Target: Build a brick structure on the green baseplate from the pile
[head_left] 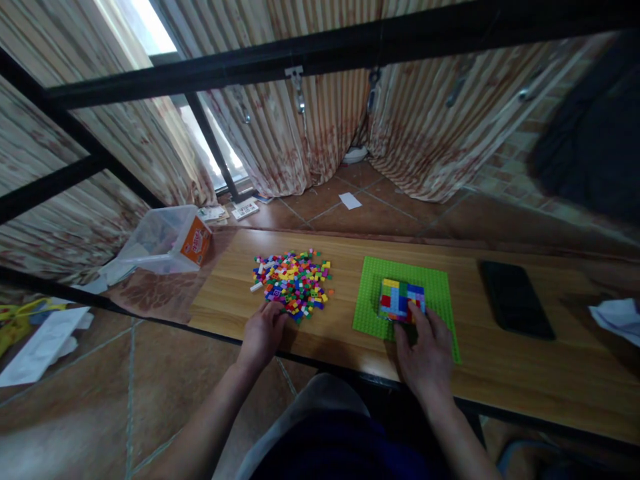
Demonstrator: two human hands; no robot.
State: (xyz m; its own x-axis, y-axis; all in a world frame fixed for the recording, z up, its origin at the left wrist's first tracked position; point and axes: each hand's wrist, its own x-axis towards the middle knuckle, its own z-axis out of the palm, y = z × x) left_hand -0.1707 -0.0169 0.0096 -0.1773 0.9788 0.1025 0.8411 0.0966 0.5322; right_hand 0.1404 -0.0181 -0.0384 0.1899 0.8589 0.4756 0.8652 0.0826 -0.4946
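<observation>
A heap of small multicoloured bricks (pixel 295 280) lies on the wooden board (pixel 500 360). My left hand (pixel 263 333) rests at the heap's near edge, fingers curled down into the bricks; what they pinch is hidden. To the right lies a green baseplate (pixel 440 287) with a block of stacked coloured bricks (pixel 400 299) on it. My right hand (pixel 425 350) lies on the baseplate, fingertips pressed against the block's near right side.
A black phone (pixel 515 297) lies flat on the board to the right, crumpled white paper (pixel 617 317) beyond it. A tipped clear plastic tub (pixel 167 240) with an orange label lies at the left end. Black frame bars cross above; curtains hang behind.
</observation>
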